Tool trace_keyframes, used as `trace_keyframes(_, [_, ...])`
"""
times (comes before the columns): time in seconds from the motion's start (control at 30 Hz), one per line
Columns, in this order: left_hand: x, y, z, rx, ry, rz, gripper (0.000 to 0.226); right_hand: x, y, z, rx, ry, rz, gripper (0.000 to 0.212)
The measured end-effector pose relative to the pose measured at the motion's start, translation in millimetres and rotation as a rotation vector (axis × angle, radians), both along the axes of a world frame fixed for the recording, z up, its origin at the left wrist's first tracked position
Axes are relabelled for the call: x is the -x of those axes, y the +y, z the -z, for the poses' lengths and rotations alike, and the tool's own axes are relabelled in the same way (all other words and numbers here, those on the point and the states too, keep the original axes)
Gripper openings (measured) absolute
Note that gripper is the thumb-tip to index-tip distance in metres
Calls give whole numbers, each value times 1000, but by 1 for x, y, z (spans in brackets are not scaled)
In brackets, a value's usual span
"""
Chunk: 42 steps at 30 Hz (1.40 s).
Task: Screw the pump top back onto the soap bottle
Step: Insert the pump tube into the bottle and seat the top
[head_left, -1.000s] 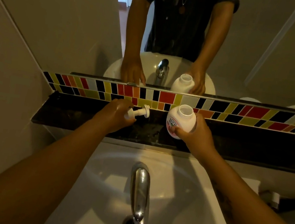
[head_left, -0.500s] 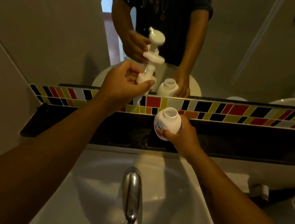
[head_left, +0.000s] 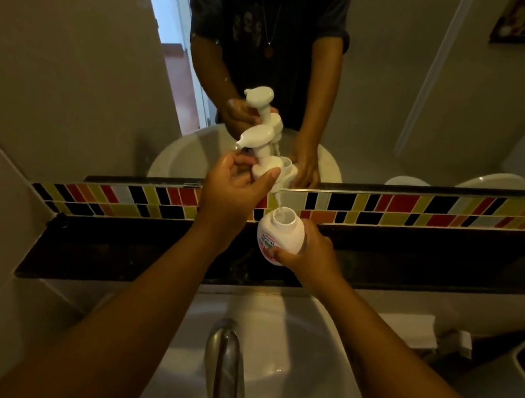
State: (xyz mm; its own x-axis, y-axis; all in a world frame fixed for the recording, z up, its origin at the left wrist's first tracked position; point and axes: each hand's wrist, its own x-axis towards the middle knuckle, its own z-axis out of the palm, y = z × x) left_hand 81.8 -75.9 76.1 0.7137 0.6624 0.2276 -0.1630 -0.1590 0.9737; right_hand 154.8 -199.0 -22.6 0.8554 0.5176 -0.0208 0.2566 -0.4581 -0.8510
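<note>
The pump top (head_left: 264, 150) was in my left hand (head_left: 233, 190), pinched around its collar by thumb and fingers, nozzle pointing left, lifted above and to the left of the soap bottle (head_left: 279, 236). Its dip tube (head_left: 277, 197) slanted down to the right, the tip just at the bottle's open mouth, perhaps barely inside; I could not tell for certain. My right hand (head_left: 309, 252) was wrapped around the bottle's far side and base, fingers closed on it, holding it tilted a little toward me over the dark ledge (head_left: 127, 249) behind the sink (head_left: 313, 363).

So I judged the step to be threading the tube in, with no screwing begun. The next move called for lowering the pump straight along the tube's line until the collar sat square on the neck, then twisting while the right hand kept the bottle from turning. A crooked seat would likely cross the threads.

The bottle was squat, round and white with a pink and green label on its front; the neck stood bare and open. The pump was plain white, blurred against its double in the mirror (head_left: 412, 85) above the coloured tile strip (head_left: 425, 212).
</note>
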Motion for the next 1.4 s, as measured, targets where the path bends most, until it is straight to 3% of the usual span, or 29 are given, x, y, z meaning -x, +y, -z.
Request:
trace_keyframes(0.1, [-3,-6,9,-1,18,36,36,-1,0,0,-3,-6,-13,68])
trace_keyframes(0.27, [-6,-12,22,-29,135,117,55,-3,3,2,18,-8,3,70])
trace_keyframes(0.57, [-7,-9,46,-281,282,156,61,-7,4,4,102,23,47,78])
trace_keyframes(0.77, [-6,-4,57,-273,332,209,71,-6,3,-2,115,17,4,86])
trace_keyframes(0.9, [-5,17,56,-119,472,414,74,-23,-21,-17,80,132,-109,106])
trace_keyframes(0.97, [-4,32,55,-89,540,563,73,-36,-36,-28,54,185,-130,98])
trace_keyframes(1.07, [-10,47,53,-220,616,662,87,-42,-42,-45,-40,200,-160,83])
trace_keyframes(1.23, [-21,51,58,-479,701,640,100,-25,-14,-50,-119,93,-209,64])
trace_keyframes(1.4, [-24,49,67,-439,664,567,86,-24,-3,-43,-133,85,-211,62])
